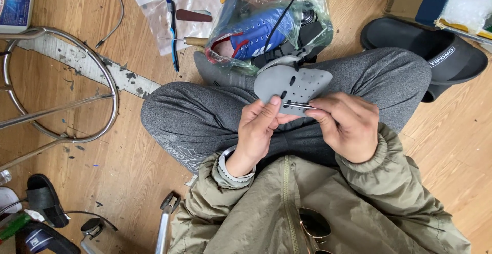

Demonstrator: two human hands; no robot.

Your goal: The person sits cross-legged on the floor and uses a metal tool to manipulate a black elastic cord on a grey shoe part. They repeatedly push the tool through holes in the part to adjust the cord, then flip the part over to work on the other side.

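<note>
A flat grey perforated piece of shoe material (297,82) is held over my lap, with several small holes and two larger oval ones. My left hand (259,128) grips its lower edge, thumb pressed on its face. My right hand (346,123) pinches a thin metal needle (300,104) that lies across the piece's lower edge, pointing left. A black thread (287,11) rises from the piece's top over a plastic bag.
A clear plastic bag (266,23) holding a blue shoe sits just beyond my knees. A toothbrush (172,31) lies on another bag at the left. Black slippers (435,54) lie right, a metal stool frame (61,100) left, sunglasses (312,226) hang on my jacket.
</note>
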